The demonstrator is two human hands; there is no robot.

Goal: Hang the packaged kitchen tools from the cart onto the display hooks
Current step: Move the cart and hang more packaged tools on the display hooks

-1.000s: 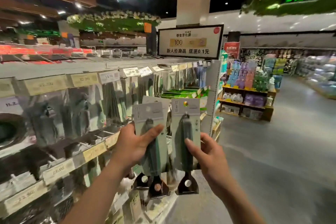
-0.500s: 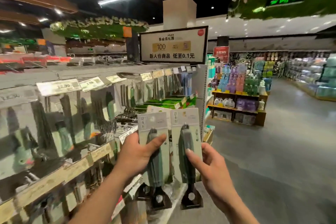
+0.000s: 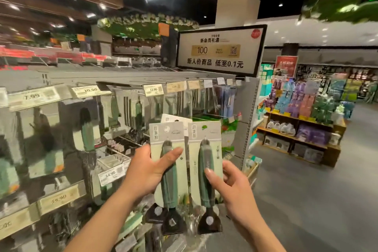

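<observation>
My left hand (image 3: 146, 172) grips a small stack of packaged kitchen tools (image 3: 166, 143), each a green-handled scraper with a black blade on a pale card; a second card peeks out behind the front one. My right hand (image 3: 229, 186) holds one more packaged scraper (image 3: 205, 149) just to the right, thumb across its handle. Both packs are upright in front of the display rack (image 3: 122, 112), whose hooks carry hanging packaged utensils under price tags. No cart is in view.
The hook wall runs along my left with price labels such as 7.99 and 14.90 (image 3: 111, 175). A promotional sign (image 3: 219, 51) stands atop the rack's end. An aisle floor opens to the right, with a wooden shelf of bottles (image 3: 296, 129) beyond.
My view has swung along the rack and closer to its end. Both hands keep their packs, held slightly higher and side by side as before.
</observation>
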